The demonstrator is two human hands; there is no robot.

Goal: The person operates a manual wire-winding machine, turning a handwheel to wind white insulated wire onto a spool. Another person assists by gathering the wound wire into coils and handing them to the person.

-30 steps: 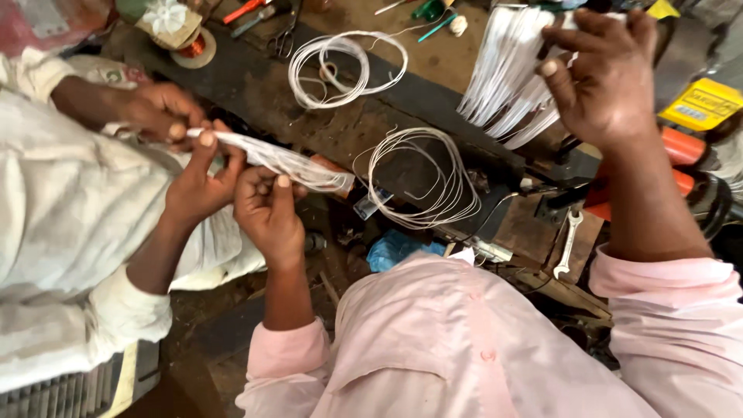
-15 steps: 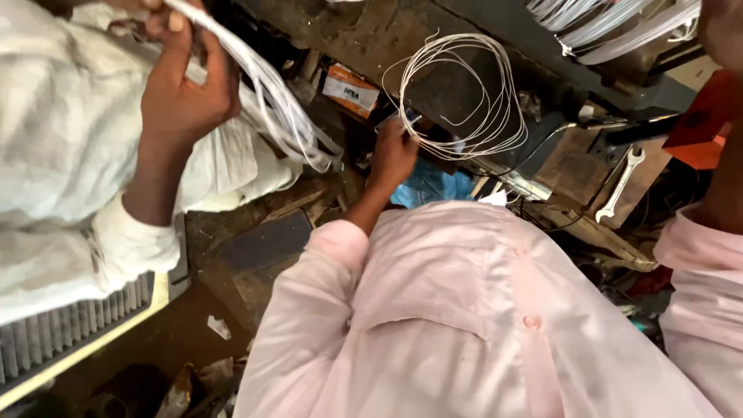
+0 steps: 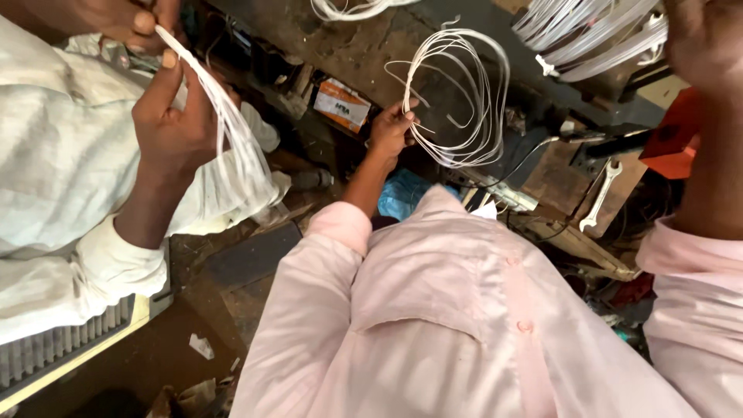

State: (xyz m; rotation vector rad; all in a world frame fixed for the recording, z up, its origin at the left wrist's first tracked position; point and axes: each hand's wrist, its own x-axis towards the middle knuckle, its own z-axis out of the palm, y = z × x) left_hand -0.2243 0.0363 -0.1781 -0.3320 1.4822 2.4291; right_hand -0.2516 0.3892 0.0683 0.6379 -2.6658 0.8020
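Item: white wire coil [image 3: 464,101], taken at its left rim by the left hand [image 3: 391,130].

Detail: The coil is lying flat on the dark desk [image 3: 340,46], and it is looking light, thin and springy, its loose turns likely to splay or tangle if lifted by one strand; the bunched left rim is looking like the sound place to take it, all turns together. The left fingers [image 3: 404,116] are closing on that rim, with the rest of the coil spreading up and right of them. The right hand [image 3: 700,39] is gripping a wire bundle [image 3: 588,35] at the top right, well apart from the coil, the strands fanning left of its fingers. Beside, a co-worker's hand [image 3: 166,116] is pinching a sheaf of strands [image 3: 232,131]; a spanner [image 3: 600,195] is lying right of the coil.
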